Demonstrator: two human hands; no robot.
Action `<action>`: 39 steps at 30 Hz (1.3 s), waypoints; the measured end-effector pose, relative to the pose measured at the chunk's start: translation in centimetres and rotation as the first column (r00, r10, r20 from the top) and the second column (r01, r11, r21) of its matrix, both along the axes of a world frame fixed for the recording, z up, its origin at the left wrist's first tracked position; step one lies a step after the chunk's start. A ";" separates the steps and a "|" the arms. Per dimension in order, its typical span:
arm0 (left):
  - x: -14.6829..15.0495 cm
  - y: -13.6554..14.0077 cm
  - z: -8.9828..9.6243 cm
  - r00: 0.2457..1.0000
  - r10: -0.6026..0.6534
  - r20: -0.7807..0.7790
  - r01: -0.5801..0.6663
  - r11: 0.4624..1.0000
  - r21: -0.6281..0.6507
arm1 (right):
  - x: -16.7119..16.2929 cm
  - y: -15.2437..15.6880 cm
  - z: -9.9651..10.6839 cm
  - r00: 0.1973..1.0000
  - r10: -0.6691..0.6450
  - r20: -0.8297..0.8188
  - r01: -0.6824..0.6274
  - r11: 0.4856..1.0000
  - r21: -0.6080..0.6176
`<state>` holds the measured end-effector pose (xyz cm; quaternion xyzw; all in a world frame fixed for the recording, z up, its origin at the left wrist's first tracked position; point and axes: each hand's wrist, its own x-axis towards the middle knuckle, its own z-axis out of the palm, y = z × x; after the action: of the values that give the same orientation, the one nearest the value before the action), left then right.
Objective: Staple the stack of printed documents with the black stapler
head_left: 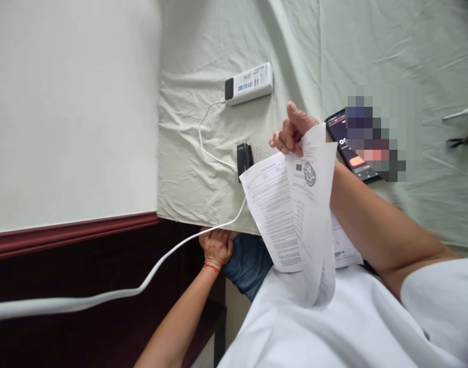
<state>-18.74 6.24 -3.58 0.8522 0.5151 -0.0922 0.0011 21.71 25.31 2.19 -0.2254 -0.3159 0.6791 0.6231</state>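
My right hand (295, 130) holds a stack of printed papers (270, 214) near the top edge, with its thumb pointing up and its fingers curled. Some sheets are folded over and curve down toward my lap; a round black stamp shows on one of them. The lower part of the stack rests against my white shirt. Down at the table's edge, my left hand (217, 248), a red string round its wrist, lies on my bare knee with nothing seen in it. Just left of the papers stands a small black stapler (244, 159), partly hidden by their corner.
A white power bank (251, 84) lies on the pale green tablecloth (195, 194). Its white cable (145, 286) passes the stapler and runs toward the camera. Right of my hand lies a lit phone (339, 133), partly blurred out. A thin white item and a dark item lie far right.
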 end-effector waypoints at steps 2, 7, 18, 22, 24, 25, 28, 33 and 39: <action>0.0 0.0 0.0 1.000 -0.004 -0.003 0.004 1.000 0.001 | 0.1 0.0 0.1 1.000 0.004 0.002 -0.004 1.000 -0.005; 0.0 0.1 0.0 1.000 0.003 -0.003 -0.004 1.000 -0.015 | 0.2 0.1 0.2 1.000 -0.001 0.029 0.002 1.000 -0.020; -0.1 0.0 0.0 1.000 0.017 -0.027 -0.018 0.999 -0.028 | 0.1 -0.3 0.7 0.999 -0.009 0.042 0.010 0.999 -0.035; 0.0 0.0 0.1 1.000 0.007 -0.019 -0.007 1.000 -0.017 | 0.1 0.0 0.3 0.999 0.012 0.036 -0.012 1.000 -0.023; 0.1 0.0 0.1 1.000 0.006 -0.020 -0.007 1.000 -0.017 | 0.1 0.0 0.2 0.999 0.015 0.032 -0.015 1.000 -0.021; 0.1 0.0 0.1 1.000 0.008 -0.022 -0.009 1.000 -0.020 | 0.0 0.0 0.1 1.000 0.013 0.028 -0.012 1.000 -0.020; 0.0 0.1 0.1 1.000 0.011 -0.027 -0.012 0.999 -0.036 | -0.1 0.0 0.0 1.000 -0.004 0.019 0.004 1.000 -0.013; -0.1 0.1 -0.1 0.999 0.026 -0.020 -0.027 0.999 -0.038 | -0.2 -0.2 0.1 1.000 -0.004 0.030 0.004 1.000 -0.005; -0.2 0.0 -0.1 0.999 0.028 -0.017 -0.028 0.999 -0.038 | -0.3 -0.2 0.4 1.000 0.012 0.011 -0.012 1.000 -0.009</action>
<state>-18.94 6.23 -3.66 0.8439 0.5252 -0.1091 0.0146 21.44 25.14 2.59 -0.2302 -0.3174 0.6829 0.6164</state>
